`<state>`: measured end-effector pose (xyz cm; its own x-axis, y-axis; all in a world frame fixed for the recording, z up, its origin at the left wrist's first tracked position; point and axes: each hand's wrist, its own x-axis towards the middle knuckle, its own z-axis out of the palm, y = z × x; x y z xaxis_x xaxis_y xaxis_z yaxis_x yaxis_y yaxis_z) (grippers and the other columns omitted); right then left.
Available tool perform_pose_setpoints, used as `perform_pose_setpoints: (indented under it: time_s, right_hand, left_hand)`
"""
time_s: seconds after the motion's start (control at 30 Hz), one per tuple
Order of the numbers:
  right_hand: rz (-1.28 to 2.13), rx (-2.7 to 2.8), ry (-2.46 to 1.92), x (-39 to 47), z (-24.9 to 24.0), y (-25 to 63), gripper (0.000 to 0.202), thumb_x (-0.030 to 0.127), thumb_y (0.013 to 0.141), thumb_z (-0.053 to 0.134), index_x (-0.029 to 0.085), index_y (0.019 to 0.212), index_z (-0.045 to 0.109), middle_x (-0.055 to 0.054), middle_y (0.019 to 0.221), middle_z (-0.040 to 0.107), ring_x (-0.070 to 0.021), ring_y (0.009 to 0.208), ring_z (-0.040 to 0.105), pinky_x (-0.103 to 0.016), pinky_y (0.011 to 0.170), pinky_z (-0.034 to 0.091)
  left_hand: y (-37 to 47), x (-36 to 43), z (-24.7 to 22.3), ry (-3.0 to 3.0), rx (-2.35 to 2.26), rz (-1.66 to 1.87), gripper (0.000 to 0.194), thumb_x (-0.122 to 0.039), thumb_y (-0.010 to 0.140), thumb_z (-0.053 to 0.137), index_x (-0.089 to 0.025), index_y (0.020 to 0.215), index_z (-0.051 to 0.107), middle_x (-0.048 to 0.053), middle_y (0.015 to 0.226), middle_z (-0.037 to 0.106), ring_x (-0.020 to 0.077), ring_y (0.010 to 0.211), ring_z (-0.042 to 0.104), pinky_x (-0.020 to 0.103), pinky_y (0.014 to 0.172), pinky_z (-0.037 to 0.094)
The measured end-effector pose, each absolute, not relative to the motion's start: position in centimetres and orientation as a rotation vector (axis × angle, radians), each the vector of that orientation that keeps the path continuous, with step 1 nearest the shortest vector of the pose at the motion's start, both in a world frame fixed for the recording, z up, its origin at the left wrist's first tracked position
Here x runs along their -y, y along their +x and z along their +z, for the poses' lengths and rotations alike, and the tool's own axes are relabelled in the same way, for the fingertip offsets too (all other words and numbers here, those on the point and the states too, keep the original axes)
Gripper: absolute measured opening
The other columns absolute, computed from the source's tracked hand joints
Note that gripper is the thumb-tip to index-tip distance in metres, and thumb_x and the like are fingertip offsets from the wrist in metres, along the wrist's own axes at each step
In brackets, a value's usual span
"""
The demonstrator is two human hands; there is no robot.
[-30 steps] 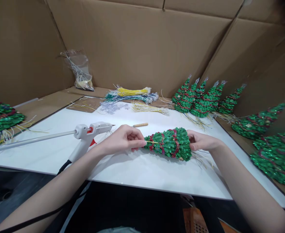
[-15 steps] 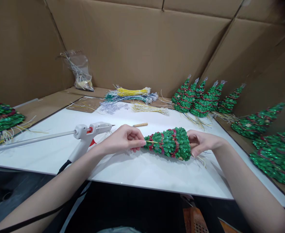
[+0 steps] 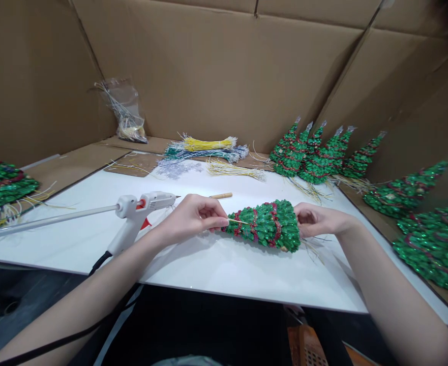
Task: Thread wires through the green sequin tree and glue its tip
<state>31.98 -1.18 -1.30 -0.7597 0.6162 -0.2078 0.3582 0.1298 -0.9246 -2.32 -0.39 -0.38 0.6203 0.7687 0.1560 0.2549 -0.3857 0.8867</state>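
Observation:
A small green glittery Christmas tree [image 3: 262,226] with red garlands lies on its side on the white board, its tip pointing left. My left hand [image 3: 201,218] is at the tip, thumb and forefinger pinched on a thin yellowish wire [image 3: 238,221] that lies along the tree's upper side. The tip itself is hidden behind those fingers. At the wide base on the right, my right hand [image 3: 312,219] grips the tree, its fingertips partly hidden inside or behind the base. Loose wires [image 3: 313,250] trail out beneath it.
A white glue gun [image 3: 147,203] stands left of my left hand; a wooden-handled tool [image 3: 221,195] lies behind it. Wire bundles [image 3: 208,145] and a plastic bag [image 3: 130,119] sit at the back. Several finished-looking trees [image 3: 323,157] line the right side; another tree [image 3: 2,180] is far left.
My right thumb has moved in against the tree's base, and the fingers have closed up. My left hand has shifted slightly, with the wire still pinched. The tree has barely moved.

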Motion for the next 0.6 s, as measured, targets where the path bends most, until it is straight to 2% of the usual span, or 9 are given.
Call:
perform_pose_setpoints:
  time_s: [0.33, 0.6]
  right_hand:
    - [1.683, 2.153, -0.952, 1.07, -1.46, 31.99, 0.030, 0.042, 0.084, 0.068, 0.012, 0.083, 0.063, 0.002, 0.065, 0.047, -0.0093, 0.060, 0.043, -0.022, 0.059, 0.042]
    - [1.718, 2.122, -0.917, 1.11, -1.48, 31.82, 0.029, 0.039, 0.084, 0.068, 0.011, 0.090, 0.066, 0.000, 0.068, 0.053, -0.0101, 0.062, 0.048, -0.021, 0.060, 0.044]
  left_hand:
    - [-2.52, 0.74, -0.36, 2.283, -0.777, 0.804, 0.014, -0.023, 0.086, 0.064, -0.014, 0.078, 0.071, 0.001, 0.067, 0.069, 0.0099, 0.061, 0.060, 0.020, 0.056, 0.045]
    - [-2.66, 0.70, -0.69, 2.460, -0.742, 0.808, 0.018, -0.024, 0.091, 0.058, -0.015, 0.079, 0.068, 0.000, 0.068, 0.065, 0.0096, 0.061, 0.056, 0.020, 0.056, 0.043]
